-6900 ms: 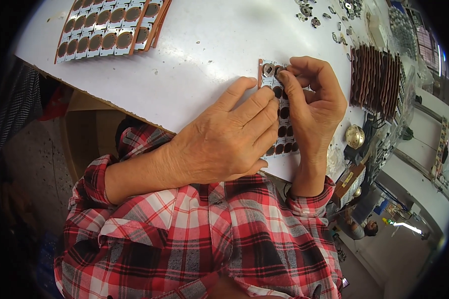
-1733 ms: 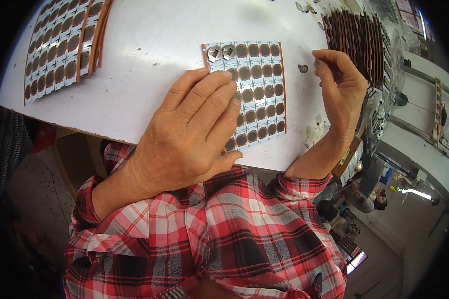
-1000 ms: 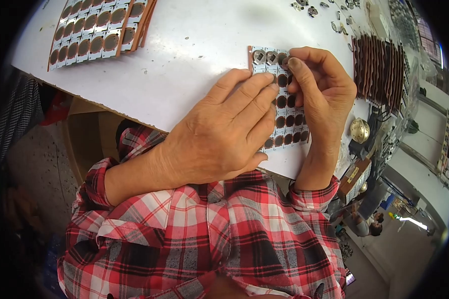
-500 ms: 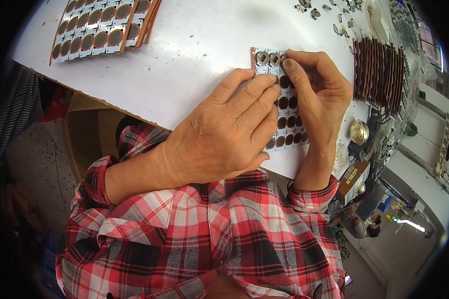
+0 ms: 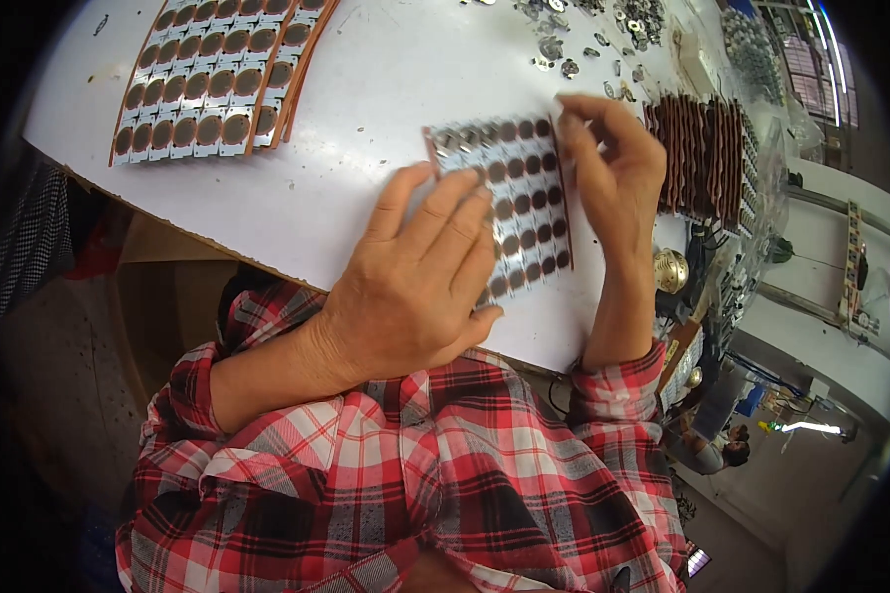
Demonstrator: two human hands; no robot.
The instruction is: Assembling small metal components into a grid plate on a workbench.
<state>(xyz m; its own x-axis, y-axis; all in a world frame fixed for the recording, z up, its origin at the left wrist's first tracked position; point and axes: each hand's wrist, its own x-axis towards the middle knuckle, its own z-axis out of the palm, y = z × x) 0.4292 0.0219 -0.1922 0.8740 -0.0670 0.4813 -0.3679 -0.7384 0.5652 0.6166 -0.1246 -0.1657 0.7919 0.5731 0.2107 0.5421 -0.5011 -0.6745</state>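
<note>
A panel of small circuit boards (image 5: pixel 530 188) with rows of dark round pads lies on the white table, a little tilted. Three silvery metal clips (image 5: pixel 468 138) sit at the left end of its far row, blurred. My left hand (image 5: pixel 415 262) lies over the panel's left side, fingers stretched out and slightly spread, hiding part of the rows. Just beyond the panel's right edge is my right hand (image 5: pixel 618 163), thumb and index fingertips a little apart. Motion smears those tips; I see nothing between them.
More board panels (image 5: pixel 196 84) lie stacked at the far left of the table (image 5: pixel 297 203). Loose metal parts (image 5: pixel 569 69) are scattered at the far right. A row of brown-edged panels (image 5: pixel 702 158) stands right of my hand, with a round metal object (image 5: pixel 670 269) nearer me.
My right hand has come off the third clip and past the panel's right edge. The panel and my left hand sit farther left in view and the panel is turned slightly; the whole view has shifted.
</note>
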